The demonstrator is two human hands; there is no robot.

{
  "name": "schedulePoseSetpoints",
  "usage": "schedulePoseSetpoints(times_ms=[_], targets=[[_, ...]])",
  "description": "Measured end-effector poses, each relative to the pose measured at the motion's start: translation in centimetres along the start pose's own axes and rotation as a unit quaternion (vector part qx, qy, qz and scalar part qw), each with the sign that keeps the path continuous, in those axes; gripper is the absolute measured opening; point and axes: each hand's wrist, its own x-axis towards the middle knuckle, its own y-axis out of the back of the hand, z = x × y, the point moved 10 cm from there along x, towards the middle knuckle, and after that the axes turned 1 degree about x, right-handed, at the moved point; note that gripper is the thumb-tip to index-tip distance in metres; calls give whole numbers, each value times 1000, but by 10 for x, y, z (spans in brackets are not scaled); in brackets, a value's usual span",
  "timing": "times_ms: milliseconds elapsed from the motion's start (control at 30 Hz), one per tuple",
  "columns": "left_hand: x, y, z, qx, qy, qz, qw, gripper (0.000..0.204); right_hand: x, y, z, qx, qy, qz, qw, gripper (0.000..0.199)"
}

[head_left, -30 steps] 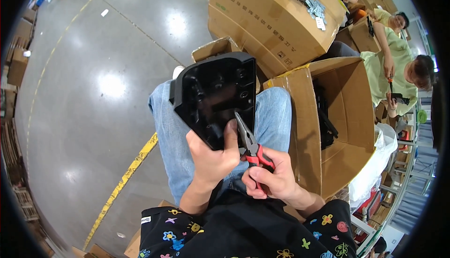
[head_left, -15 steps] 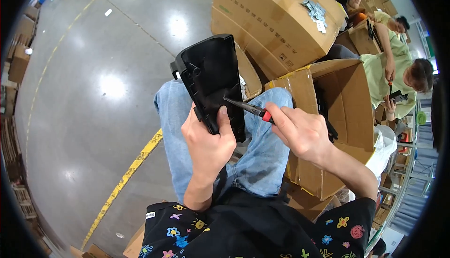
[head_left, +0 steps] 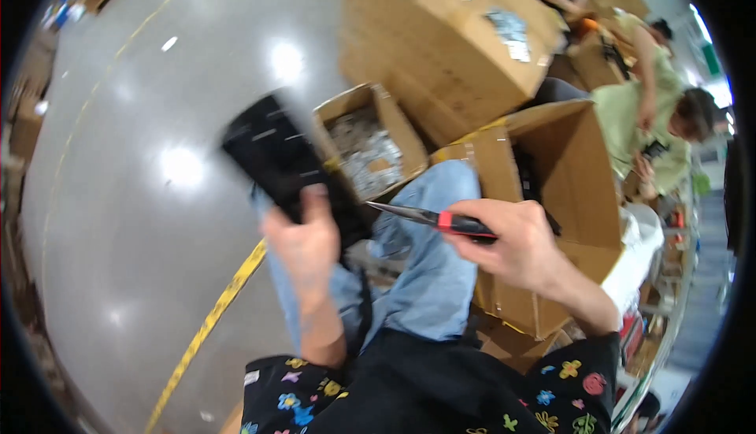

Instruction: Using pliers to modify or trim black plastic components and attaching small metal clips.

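We hold the black plastic panel (head_left: 272, 154) out over the grey floor (head_left: 118, 221), left of our knees; it has swung away from the pliers and blurs. Left hand (head_left: 303, 249) is clamped around its lower edge. Right hand (head_left: 516, 241) is closed on the red-handled pliers (head_left: 429, 217), tip now clear of the panel. An open cardboard box (head_left: 551, 198) sits by our right leg, a small box of parts (head_left: 366, 146) ahead.

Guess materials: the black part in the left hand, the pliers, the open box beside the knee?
Black part: likely moulded plastic, dull sheen; blurred. Pliers: grey metal jaws, red and black grips, probably rubber or plastic. Open box: brown corrugated cardboard, taped flaps.
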Motion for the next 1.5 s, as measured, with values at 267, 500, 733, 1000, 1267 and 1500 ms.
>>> schedulePoseSetpoints(times_ms=[267, 500, 733, 1000, 1267, 1500], targets=[[-35, -48, 20, -671, 137, -236, 689, 54, -13, -16, 42, 400, -222, 200, 866, 66], [-56, -70, 32, -620, 83, -430, 651, 63, -25, 30, 94, 459, -234, 289, 807, 38], [-80, -83, 28, -608, 232, -556, 517, 82, -15, 51, 112, 477, -243, 297, 790, 37], [-67, -99, 33, -630, 242, -452, 584, 63, -41, -7, 17, 673, -157, 59, 721, 48], [-62, -94, 43, -671, 149, -425, 588, 54, -58, -95, -49, 863, -158, -70, 476, 70], [-59, -91, 37, -599, 114, -403, 682, 66, -48, -95, -43, 845, -127, -72, 514, 82]])
